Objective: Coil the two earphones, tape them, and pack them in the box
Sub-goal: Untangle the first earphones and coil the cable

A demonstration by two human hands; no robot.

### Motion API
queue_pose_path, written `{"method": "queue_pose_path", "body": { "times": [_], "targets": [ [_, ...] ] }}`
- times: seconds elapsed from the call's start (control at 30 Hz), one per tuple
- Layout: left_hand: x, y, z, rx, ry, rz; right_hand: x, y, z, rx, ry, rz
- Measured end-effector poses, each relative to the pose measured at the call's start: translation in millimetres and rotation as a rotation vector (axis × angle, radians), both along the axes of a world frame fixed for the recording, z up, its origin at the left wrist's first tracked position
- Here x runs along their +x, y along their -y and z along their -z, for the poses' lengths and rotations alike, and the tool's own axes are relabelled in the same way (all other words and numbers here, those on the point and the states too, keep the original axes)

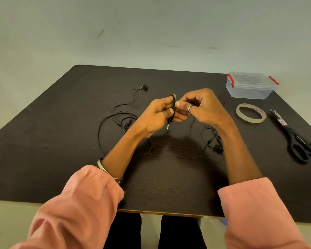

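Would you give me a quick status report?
Both hands, left hand and right hand, grip earphone coil. Second earphone loose. Box shut. Nothing blocking.

- Loose salmon-pink sleeves [83, 203] cover both arms, pushed up to mid-forearm with gathered cuffs.
- A silver-coloured metal bangle [101, 165] circles the left forearm at the cuff.
- A silver band ring [190, 108] sits on a right-hand finger.
- Dark trousers [151, 232] cover the legs.
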State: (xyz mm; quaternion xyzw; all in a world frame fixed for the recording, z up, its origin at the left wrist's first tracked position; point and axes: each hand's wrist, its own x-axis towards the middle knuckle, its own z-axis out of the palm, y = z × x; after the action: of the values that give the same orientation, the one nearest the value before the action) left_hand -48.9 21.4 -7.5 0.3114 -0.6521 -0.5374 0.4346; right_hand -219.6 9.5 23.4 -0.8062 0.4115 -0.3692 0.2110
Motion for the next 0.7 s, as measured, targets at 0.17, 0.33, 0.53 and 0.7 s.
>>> {"method": "queue_pose_path", "body": {
  "times": [0.17,0.33,0.53,0.7],
  "targets": [
    [1.2,-5.5,-1.4,0.023,0.079,0.116,-7.7,2.7,-0.2,-0.002,0.110,0.093],
    [2.2,-2.6,0.5,0.065,0.065,0.117,-10.2,7.5,3.9,-0.011,0.225,0.111],
    [1.1,-2.4,-1.7,0.206,-0.248,0.120,-14.0,14.2,12.8,-0.013,0.191,0.142],
    [4.2,-2.7,-4.2,0.248,-0.378,0.042,-8.9,14.8,15.4,-0.014,0.155,0.156]
  ]
}}
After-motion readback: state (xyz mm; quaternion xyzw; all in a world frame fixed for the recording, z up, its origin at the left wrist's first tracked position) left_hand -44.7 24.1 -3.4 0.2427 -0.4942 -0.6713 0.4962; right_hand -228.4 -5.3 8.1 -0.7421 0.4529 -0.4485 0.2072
